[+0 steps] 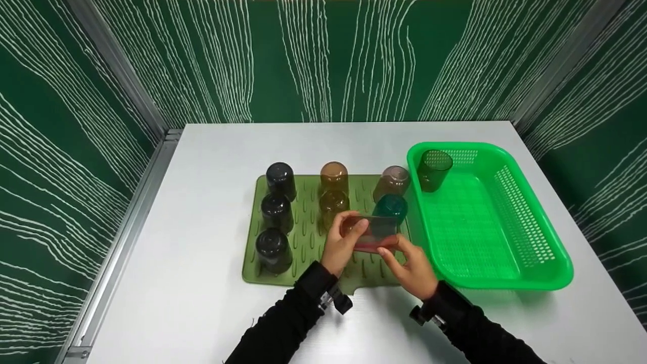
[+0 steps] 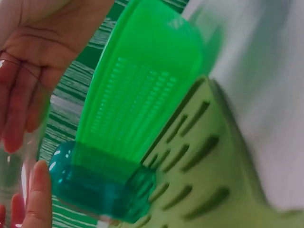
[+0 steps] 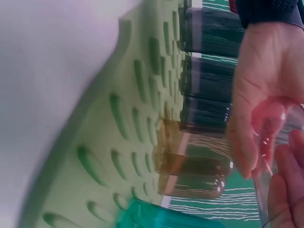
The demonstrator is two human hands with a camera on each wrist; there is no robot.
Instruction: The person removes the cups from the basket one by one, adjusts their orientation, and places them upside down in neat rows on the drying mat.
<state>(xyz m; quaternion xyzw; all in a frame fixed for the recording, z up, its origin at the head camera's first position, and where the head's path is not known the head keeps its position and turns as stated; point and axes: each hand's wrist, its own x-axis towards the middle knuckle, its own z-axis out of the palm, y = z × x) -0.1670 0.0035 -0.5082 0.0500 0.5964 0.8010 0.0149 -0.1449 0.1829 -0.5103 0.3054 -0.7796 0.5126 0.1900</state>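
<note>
Both hands hold a clear, pink-tinted cup (image 1: 375,233) lying sideways in the air above the green drying mat (image 1: 308,258). My left hand (image 1: 342,245) grips one end, its thumb across the near side. At the other end my right hand (image 1: 413,267) pinches the cup between thumb and fingers. Just behind it stands an upside-down teal cup (image 1: 391,206), with a mauve cup (image 1: 393,181) farther back. An amber cup (image 1: 334,177) and a yellow-brown cup (image 1: 332,203) stand mid-mat; the hands partly hide the latter.
Dark cups stand upside down in a column along the mat's left side, the nearest dark cup (image 1: 273,250) at the front. To the right, touching or nearly touching the mat, is a green basket (image 1: 548,227). An olive cup (image 1: 434,172) leans in its far left corner.
</note>
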